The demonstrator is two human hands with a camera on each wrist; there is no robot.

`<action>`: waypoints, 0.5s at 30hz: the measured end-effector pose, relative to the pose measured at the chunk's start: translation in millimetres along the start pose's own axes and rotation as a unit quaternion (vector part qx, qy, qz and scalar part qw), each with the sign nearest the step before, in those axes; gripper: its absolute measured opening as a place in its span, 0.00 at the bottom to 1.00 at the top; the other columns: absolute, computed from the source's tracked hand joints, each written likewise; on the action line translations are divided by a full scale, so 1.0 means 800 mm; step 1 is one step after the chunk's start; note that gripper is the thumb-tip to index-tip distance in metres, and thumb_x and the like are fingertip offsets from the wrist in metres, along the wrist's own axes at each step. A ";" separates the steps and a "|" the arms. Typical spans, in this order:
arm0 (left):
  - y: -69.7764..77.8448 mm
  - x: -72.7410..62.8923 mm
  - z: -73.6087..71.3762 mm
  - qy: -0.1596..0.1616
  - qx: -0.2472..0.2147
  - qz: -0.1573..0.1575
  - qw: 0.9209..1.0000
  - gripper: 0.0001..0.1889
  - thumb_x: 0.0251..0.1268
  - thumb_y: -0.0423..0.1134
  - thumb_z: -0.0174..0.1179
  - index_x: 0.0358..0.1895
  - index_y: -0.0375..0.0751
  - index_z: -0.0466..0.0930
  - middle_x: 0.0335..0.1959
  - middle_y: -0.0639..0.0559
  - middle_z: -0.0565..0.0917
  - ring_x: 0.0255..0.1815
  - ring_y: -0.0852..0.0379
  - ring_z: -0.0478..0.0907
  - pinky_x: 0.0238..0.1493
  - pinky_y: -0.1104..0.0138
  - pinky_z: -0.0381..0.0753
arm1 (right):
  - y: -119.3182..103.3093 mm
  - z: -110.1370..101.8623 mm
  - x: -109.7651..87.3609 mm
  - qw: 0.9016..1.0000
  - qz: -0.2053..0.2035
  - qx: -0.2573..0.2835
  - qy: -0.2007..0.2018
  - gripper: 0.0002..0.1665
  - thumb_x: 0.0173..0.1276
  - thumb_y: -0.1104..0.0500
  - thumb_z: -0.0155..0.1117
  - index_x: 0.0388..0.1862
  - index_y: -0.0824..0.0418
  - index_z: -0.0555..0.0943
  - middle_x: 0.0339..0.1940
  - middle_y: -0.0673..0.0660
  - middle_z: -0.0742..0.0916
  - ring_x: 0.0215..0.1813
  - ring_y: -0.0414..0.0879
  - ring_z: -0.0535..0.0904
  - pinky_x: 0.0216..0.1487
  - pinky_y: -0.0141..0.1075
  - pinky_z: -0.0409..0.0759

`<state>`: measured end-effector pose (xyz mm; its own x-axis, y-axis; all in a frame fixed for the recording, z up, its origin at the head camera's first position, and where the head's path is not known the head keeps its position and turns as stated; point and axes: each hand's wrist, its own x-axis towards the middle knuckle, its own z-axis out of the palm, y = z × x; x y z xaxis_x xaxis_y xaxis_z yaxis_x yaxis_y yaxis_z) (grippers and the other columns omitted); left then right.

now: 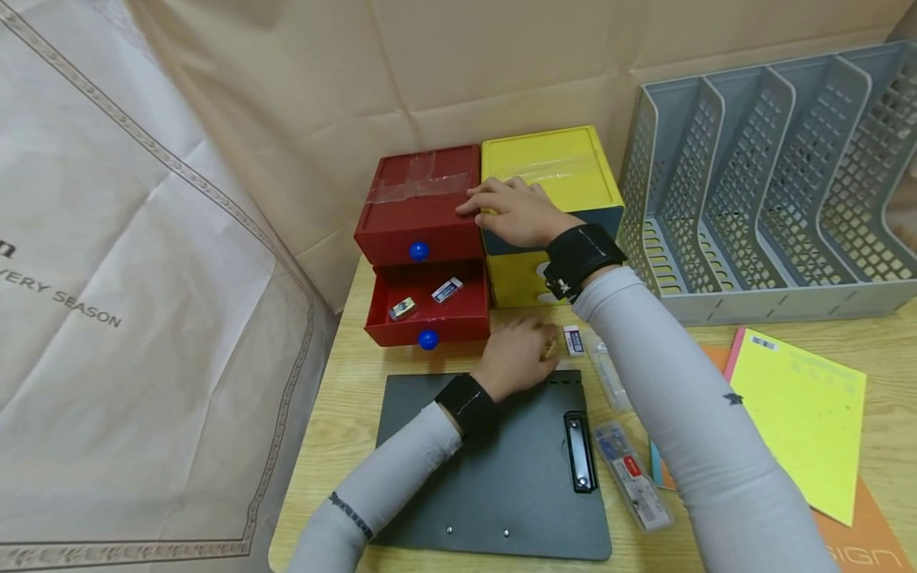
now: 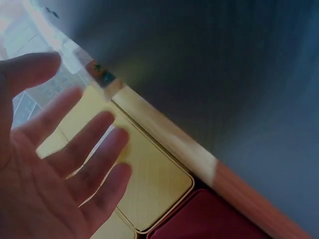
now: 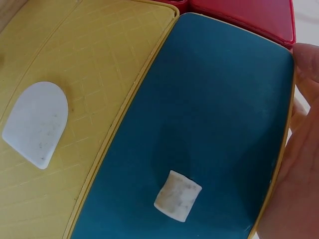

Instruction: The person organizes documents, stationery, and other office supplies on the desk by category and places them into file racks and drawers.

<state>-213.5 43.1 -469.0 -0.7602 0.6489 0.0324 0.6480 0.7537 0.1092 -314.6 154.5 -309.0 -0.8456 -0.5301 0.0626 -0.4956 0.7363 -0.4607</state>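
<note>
My left hand (image 1: 517, 356) reaches over the clipboard's top edge, with a small yellowish object (image 1: 550, 345) by its fingertips. In the left wrist view its fingers (image 2: 97, 172) look spread and relaxed. A blue-and-white eraser (image 1: 573, 341) lies just right of that hand. The red drawer unit (image 1: 423, 171) has its lower drawer (image 1: 458, 328) pulled out, holding a yellowish eraser (image 1: 403, 309) and a blue-and-white eraser (image 1: 447, 290). My right hand (image 1: 516, 213) rests on top of the yellow drawer unit (image 1: 540, 151), near the red one. Its dark blue drawer front (image 3: 214, 99) is closed.
The dark clipboard (image 1: 494, 477) lies in front, its metal clip rightward. Right of it are a clear plastic case (image 1: 634, 477) and a clear slim packet (image 1: 609, 378). Farther right, a yellow notebook (image 1: 802, 414) overlaps an orange one (image 1: 870, 529). A grey file rack (image 1: 774, 298) stands behind.
</note>
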 end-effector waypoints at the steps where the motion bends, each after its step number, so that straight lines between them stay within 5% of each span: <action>1: 0.000 0.000 0.002 -0.007 -0.002 -0.003 1.000 0.21 0.71 0.55 0.61 0.63 0.57 0.80 0.55 0.54 0.83 0.52 0.57 0.81 0.50 0.63 0.82 | -0.001 0.001 0.001 1.000 -0.001 0.001 -0.001 0.24 0.82 0.51 0.48 0.73 0.45 0.74 0.80 0.53 0.66 0.73 0.59 0.59 0.70 0.56 0.54; 6: -0.002 0.002 0.007 -0.016 -0.011 -0.011 1.000 0.17 0.71 0.51 0.63 0.60 0.58 0.82 0.51 0.56 0.84 0.45 0.60 0.82 0.39 0.67 0.81 | -0.003 0.002 0.002 1.000 -0.002 -0.003 -0.006 0.24 0.82 0.50 0.47 0.74 0.44 0.74 0.80 0.52 0.66 0.74 0.59 0.59 0.70 0.57 0.55; 15: 0.004 0.007 0.000 -0.017 -0.019 -0.008 1.000 0.15 0.71 0.45 0.64 0.58 0.54 0.85 0.51 0.58 0.88 0.50 0.58 0.85 0.50 0.64 0.84 | -0.004 -0.002 0.000 1.000 -0.001 -0.004 -0.010 0.25 0.83 0.51 0.45 0.75 0.45 0.72 0.81 0.54 0.65 0.75 0.61 0.58 0.70 0.59 0.53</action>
<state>-215.4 49.0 -468.7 -0.7675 0.6410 -0.0036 0.6335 0.7594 0.1480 -313.2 153.0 -306.4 -0.8409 -0.5393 0.0456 -0.4985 0.7391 -0.4530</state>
